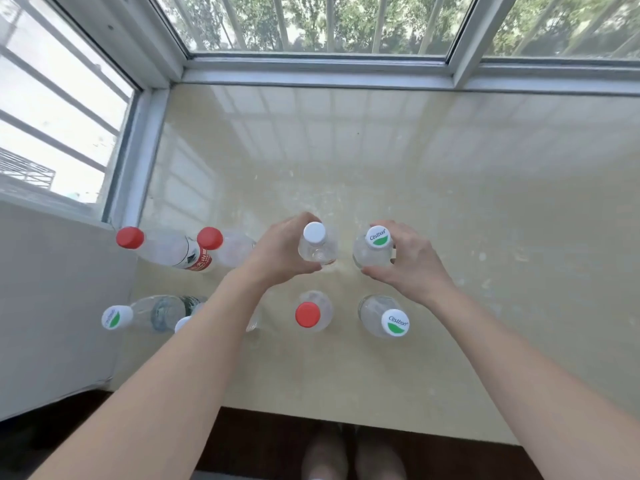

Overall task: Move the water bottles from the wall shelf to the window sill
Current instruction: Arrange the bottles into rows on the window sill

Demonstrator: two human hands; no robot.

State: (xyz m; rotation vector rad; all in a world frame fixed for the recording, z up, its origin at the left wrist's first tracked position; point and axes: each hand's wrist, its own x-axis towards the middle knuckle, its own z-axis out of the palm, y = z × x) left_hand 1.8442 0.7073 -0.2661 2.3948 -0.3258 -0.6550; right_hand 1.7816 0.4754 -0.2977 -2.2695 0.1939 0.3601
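Asker: Left hand (280, 251), what has it got?

Watcher: Its fingers and thumb are curled round the shoulder of a white-capped bottle (317, 245), which is clear and upright. The cap stands above the fingers.

Asker: And the right hand (412, 261)?

Watcher: The same sort of grip, on a leaf-capped bottle (374, 249) whose white cap carries a green leaf and lettering. The two held bottles are side by side, near each other but apart, over the middle of the window sill (450, 188). Whether their bases touch it I cannot tell.

Asker: What lies round them?

Watcher: Nearer the person, between the forearms, stand a front red-capped bottle (311, 311) and a front leaf-capped bottle (382, 317). Each is roughly in line with the held one behind it. Left of the left hand are a plain red-capped bottle (230, 245), just beside the hand, and a labelled red-capped bottle (166, 249) at the sill's left edge. In front of those is a far-left leaf-capped bottle (152, 311). Beside it is a half-hidden bottle (182, 323), mostly covered by the left forearm.

Asker: Beyond the bottles?

Watcher: The window frame (311, 69) runs along the back and left of the sill, with trees (346, 22) outside. The person's feet (353, 455) show at the bottom.
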